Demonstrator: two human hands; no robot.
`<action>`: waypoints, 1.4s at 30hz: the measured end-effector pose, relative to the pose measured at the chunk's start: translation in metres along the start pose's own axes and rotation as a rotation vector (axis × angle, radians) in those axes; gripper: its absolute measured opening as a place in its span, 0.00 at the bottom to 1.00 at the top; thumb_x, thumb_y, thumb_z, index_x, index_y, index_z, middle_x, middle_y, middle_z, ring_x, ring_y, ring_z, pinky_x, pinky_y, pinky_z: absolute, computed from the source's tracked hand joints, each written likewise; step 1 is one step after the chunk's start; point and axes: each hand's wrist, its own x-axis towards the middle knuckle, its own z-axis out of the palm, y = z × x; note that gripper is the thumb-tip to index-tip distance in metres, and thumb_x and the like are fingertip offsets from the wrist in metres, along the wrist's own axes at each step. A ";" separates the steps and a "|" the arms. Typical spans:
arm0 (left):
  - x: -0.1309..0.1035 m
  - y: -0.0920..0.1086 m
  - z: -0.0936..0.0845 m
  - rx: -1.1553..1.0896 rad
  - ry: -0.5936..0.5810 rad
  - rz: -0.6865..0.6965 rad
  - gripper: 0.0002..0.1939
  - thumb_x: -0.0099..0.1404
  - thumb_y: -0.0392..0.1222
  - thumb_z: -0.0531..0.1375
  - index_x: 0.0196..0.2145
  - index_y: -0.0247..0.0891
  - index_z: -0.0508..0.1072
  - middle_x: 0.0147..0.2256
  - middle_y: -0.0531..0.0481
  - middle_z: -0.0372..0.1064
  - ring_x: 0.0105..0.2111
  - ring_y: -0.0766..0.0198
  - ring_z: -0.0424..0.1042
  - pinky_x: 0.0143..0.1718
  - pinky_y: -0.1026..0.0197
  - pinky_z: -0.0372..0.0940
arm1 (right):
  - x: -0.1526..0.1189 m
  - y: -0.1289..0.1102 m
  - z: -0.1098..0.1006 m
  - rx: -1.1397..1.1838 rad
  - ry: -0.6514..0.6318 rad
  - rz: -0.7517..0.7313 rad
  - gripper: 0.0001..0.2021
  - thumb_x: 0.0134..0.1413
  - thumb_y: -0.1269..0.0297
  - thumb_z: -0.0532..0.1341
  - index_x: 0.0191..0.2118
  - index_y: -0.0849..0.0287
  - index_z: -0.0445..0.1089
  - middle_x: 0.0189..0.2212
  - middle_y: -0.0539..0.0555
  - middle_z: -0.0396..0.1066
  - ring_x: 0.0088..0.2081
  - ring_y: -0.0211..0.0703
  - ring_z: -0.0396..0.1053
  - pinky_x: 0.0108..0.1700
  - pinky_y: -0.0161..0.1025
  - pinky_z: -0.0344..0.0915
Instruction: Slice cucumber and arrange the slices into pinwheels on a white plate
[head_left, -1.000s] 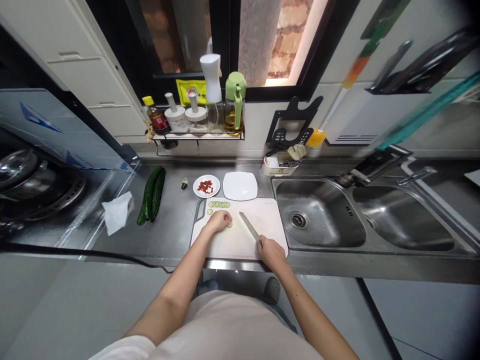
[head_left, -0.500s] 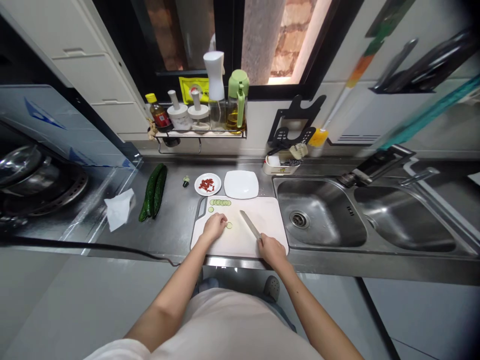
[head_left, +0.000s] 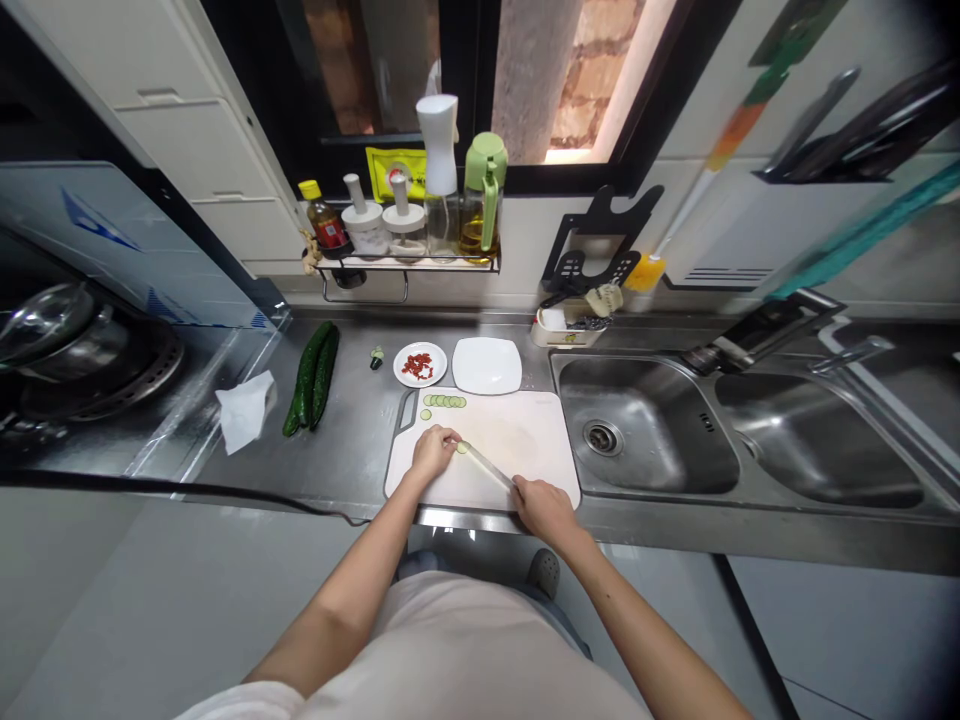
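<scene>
My right hand (head_left: 546, 508) is wrapped round the handle of a kitchen knife (head_left: 489, 467). Its blade slants up and left across the white cutting board (head_left: 420, 490), with the tip at a pale green cucumber slice (head_left: 463, 447). My left hand (head_left: 433, 453) rests on the board, fingers pinched together at the slice's left edge. A row of overlapping cucumber slices (head_left: 445, 402) lies along the board's upper left, with one single slice (head_left: 426, 414) below it. Behind the board are a white plate of chopped red pieces (head_left: 401, 372) and a bare white square plate (head_left: 486, 366).
Two whole cucumbers (head_left: 311, 380) and a crumpled white tissue (head_left: 244, 411) lie on the left of the steel counter. Small cucumber ends (head_left: 376, 358) sit nearby. A double sink (head_left: 645, 425) adjoins on the right. Above, a rack (head_left: 405, 265) holds seasoning jars and oil bottles.
The knife has swung left and down, so its tip now meets the cucumber slice by my left fingers. My left hand stays in nearly the same place. The view has shifted slightly.
</scene>
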 end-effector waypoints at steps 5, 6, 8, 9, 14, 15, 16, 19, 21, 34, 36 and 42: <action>0.001 -0.001 0.001 -0.015 -0.008 -0.018 0.10 0.60 0.37 0.58 0.38 0.44 0.77 0.37 0.50 0.71 0.40 0.63 0.69 0.43 0.63 0.61 | 0.000 -0.001 -0.004 -0.003 -0.018 -0.018 0.14 0.64 0.63 0.46 0.44 0.58 0.67 0.38 0.61 0.74 0.43 0.49 0.72 0.40 0.40 0.59; 0.001 -0.001 0.001 -0.015 -0.010 -0.019 0.10 0.60 0.37 0.58 0.38 0.44 0.77 0.37 0.50 0.71 0.40 0.63 0.69 0.43 0.62 0.61 | 0.000 -0.001 -0.004 -0.001 -0.023 -0.016 0.14 0.64 0.63 0.46 0.45 0.58 0.67 0.38 0.62 0.74 0.43 0.49 0.71 0.41 0.40 0.59; 0.002 -0.001 0.002 -0.013 -0.009 -0.015 0.10 0.60 0.37 0.58 0.38 0.44 0.77 0.37 0.50 0.70 0.40 0.63 0.69 0.42 0.62 0.61 | 0.000 -0.002 -0.006 0.002 -0.035 -0.012 0.15 0.63 0.63 0.46 0.45 0.58 0.67 0.39 0.62 0.74 0.43 0.50 0.71 0.41 0.41 0.59; 0.002 -0.002 0.002 -0.012 -0.007 -0.011 0.10 0.60 0.37 0.58 0.37 0.44 0.77 0.36 0.51 0.70 0.39 0.63 0.69 0.42 0.63 0.61 | 0.000 -0.003 -0.006 0.002 -0.040 -0.008 0.15 0.63 0.63 0.46 0.45 0.58 0.67 0.39 0.62 0.74 0.44 0.50 0.71 0.42 0.41 0.59; 0.002 -0.003 0.003 -0.013 0.003 -0.003 0.10 0.60 0.37 0.58 0.37 0.44 0.78 0.36 0.51 0.70 0.39 0.63 0.69 0.41 0.63 0.61 | 0.002 -0.005 -0.005 -0.007 -0.045 -0.009 0.15 0.63 0.64 0.46 0.46 0.59 0.67 0.39 0.62 0.73 0.44 0.50 0.71 0.41 0.41 0.60; 0.002 -0.003 0.003 -0.012 0.002 -0.004 0.10 0.60 0.37 0.58 0.37 0.44 0.78 0.36 0.51 0.70 0.39 0.63 0.68 0.41 0.63 0.60 | 0.002 -0.006 -0.005 -0.010 -0.046 -0.012 0.15 0.63 0.65 0.46 0.46 0.59 0.67 0.39 0.63 0.73 0.44 0.51 0.71 0.41 0.42 0.60; 0.002 -0.004 0.003 -0.012 0.001 -0.006 0.10 0.60 0.37 0.58 0.37 0.44 0.78 0.36 0.51 0.70 0.39 0.63 0.68 0.41 0.63 0.60 | 0.002 -0.006 -0.005 -0.014 -0.050 -0.015 0.15 0.62 0.66 0.46 0.46 0.59 0.67 0.39 0.63 0.73 0.44 0.51 0.71 0.40 0.42 0.61; 0.002 -0.004 0.003 -0.015 -0.002 -0.010 0.10 0.60 0.37 0.58 0.37 0.44 0.77 0.36 0.51 0.70 0.39 0.63 0.68 0.42 0.63 0.60 | 0.003 -0.007 -0.006 -0.023 -0.069 -0.024 0.15 0.60 0.70 0.46 0.46 0.60 0.67 0.38 0.63 0.74 0.43 0.52 0.72 0.39 0.42 0.61; 0.002 -0.004 0.003 -0.022 -0.002 -0.012 0.10 0.59 0.37 0.59 0.37 0.44 0.77 0.36 0.51 0.70 0.38 0.63 0.68 0.41 0.63 0.60 | 0.003 -0.006 -0.008 -0.025 -0.083 -0.028 0.15 0.59 0.72 0.47 0.46 0.61 0.67 0.39 0.63 0.73 0.44 0.52 0.72 0.40 0.41 0.61; 0.004 -0.004 0.003 -0.036 -0.012 -0.033 0.09 0.59 0.37 0.59 0.37 0.43 0.78 0.35 0.51 0.70 0.37 0.64 0.68 0.39 0.63 0.60 | 0.009 -0.005 -0.010 -0.026 -0.102 -0.039 0.16 0.62 0.67 0.45 0.47 0.61 0.68 0.41 0.63 0.73 0.44 0.50 0.71 0.41 0.40 0.62; 0.004 -0.004 0.003 -0.039 -0.007 -0.029 0.09 0.59 0.37 0.59 0.37 0.43 0.78 0.35 0.51 0.70 0.37 0.64 0.68 0.40 0.63 0.60 | 0.010 -0.005 -0.009 -0.031 -0.092 -0.049 0.16 0.62 0.68 0.45 0.47 0.61 0.68 0.40 0.64 0.73 0.44 0.50 0.72 0.41 0.41 0.62; 0.004 -0.005 0.004 -0.046 -0.002 -0.020 0.10 0.58 0.37 0.59 0.37 0.43 0.78 0.35 0.51 0.70 0.37 0.64 0.68 0.40 0.63 0.60 | 0.012 -0.006 -0.007 -0.039 -0.069 -0.061 0.16 0.62 0.69 0.45 0.47 0.61 0.68 0.39 0.63 0.73 0.44 0.49 0.72 0.41 0.40 0.63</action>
